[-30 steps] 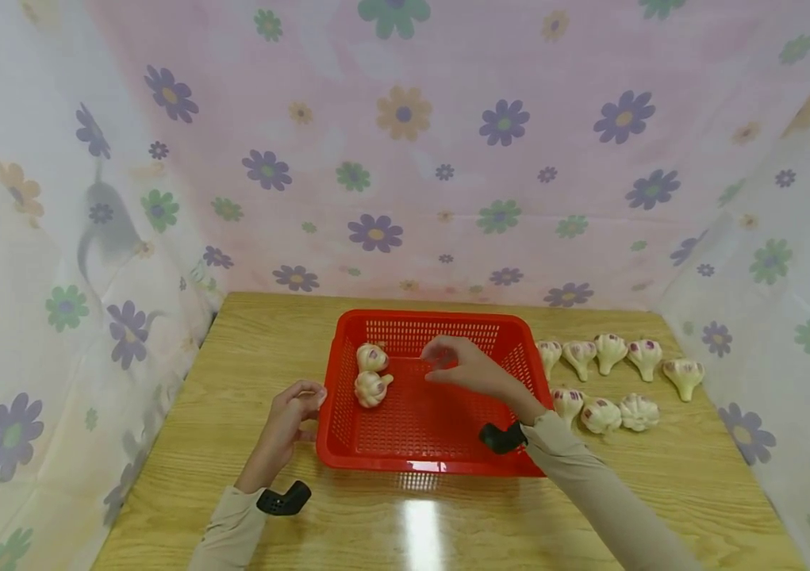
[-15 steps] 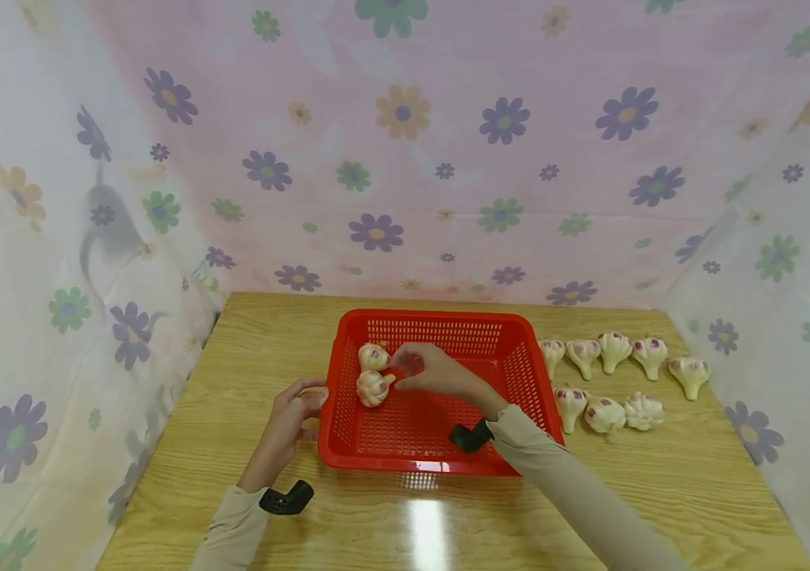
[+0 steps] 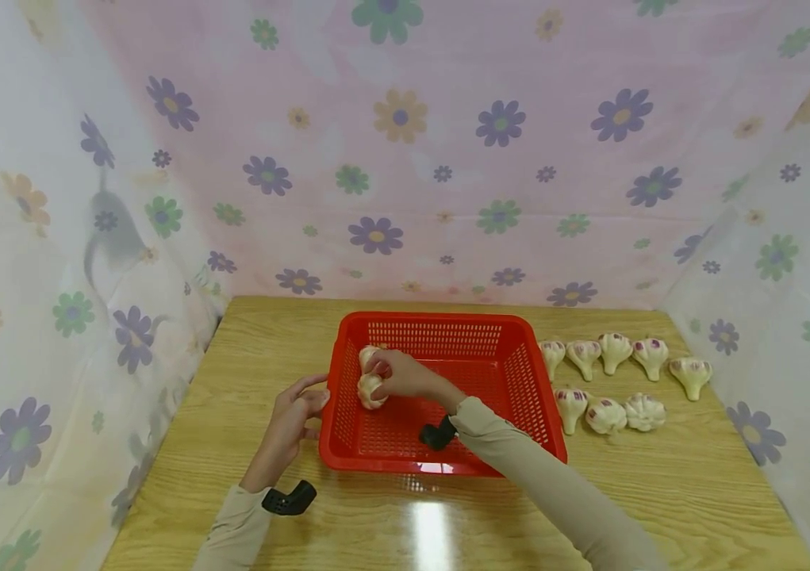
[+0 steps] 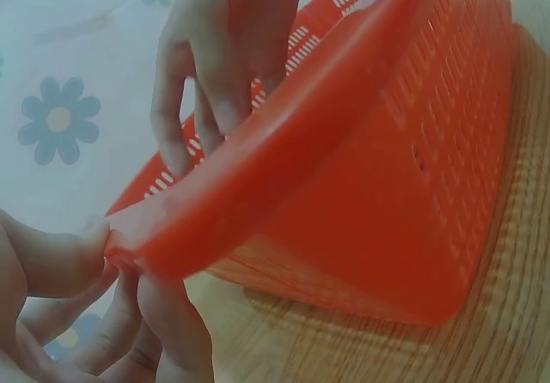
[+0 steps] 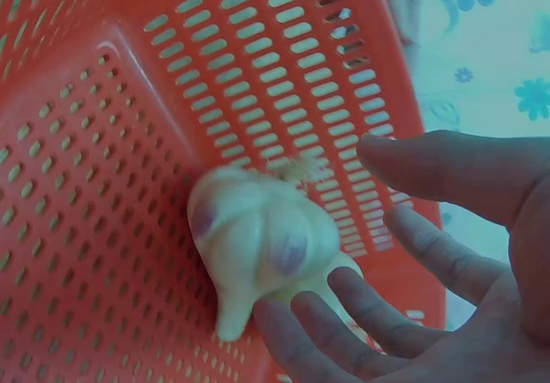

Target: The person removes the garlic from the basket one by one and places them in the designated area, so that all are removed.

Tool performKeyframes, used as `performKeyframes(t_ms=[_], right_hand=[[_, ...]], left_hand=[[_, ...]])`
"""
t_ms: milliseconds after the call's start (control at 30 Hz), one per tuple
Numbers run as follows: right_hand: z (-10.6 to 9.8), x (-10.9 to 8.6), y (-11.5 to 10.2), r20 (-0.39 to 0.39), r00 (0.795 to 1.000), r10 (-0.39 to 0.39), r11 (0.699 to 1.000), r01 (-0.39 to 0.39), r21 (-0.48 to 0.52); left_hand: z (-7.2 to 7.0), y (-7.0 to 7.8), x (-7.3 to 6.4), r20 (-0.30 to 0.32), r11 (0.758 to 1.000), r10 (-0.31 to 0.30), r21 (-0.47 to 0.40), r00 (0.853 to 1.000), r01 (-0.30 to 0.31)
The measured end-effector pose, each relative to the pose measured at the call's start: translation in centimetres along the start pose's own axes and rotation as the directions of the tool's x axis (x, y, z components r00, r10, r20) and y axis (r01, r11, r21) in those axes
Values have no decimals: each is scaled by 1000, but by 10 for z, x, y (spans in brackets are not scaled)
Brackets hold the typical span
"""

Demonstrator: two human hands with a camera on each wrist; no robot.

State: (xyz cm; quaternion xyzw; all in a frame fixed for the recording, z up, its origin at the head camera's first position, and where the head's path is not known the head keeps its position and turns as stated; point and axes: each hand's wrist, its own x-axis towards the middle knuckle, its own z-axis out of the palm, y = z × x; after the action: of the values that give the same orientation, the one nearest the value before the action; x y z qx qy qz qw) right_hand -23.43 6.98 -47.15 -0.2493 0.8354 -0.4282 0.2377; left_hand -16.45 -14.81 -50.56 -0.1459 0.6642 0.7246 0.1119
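Observation:
My left hand point(image 3: 289, 424) pinches the left rim of the red plastic basket point(image 3: 440, 319), thumb on top and fingers below, as the left wrist view shows. Inside the basket, two garlic bulbs lie together by the left wall. My right hand point(image 3: 406, 375) is over them and partly covers both the nearer garlic bulb point(image 3: 370, 392) and the farther garlic bulb point(image 3: 366, 357). In the right wrist view its fingers are spread, with the fingertips point(image 5: 275, 314) right at a pale garlic bulb point(image 5: 262, 237) with purple patches. The thumb point(image 5: 404, 161) stands away from the bulb.
Several more garlic bulbs point(image 3: 615, 350) lie in two rough rows on the wooden table point(image 3: 662, 492) to the right of the basket. Flower-printed cloth point(image 3: 440, 190) hangs around the back and sides. A black wrist mount point(image 3: 437, 434) sits on the right wrist.
My right hand has moved left across the basket, from its middle to the two garlic bulbs. My left hand keeps its hold on the rim.

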Motion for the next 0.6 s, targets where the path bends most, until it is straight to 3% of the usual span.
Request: performKeyframes(t_ms=[367, 600], right_hand=[[21, 15, -1, 4, 997, 81, 996, -80, -48], [31, 16, 6, 95, 993, 76, 989, -63, -130]], left_hand=[[4, 5, -2, 1, 999, 9, 36, 1000, -9], [3, 9, -5, 12, 998, 7, 56, 1000, -8]])
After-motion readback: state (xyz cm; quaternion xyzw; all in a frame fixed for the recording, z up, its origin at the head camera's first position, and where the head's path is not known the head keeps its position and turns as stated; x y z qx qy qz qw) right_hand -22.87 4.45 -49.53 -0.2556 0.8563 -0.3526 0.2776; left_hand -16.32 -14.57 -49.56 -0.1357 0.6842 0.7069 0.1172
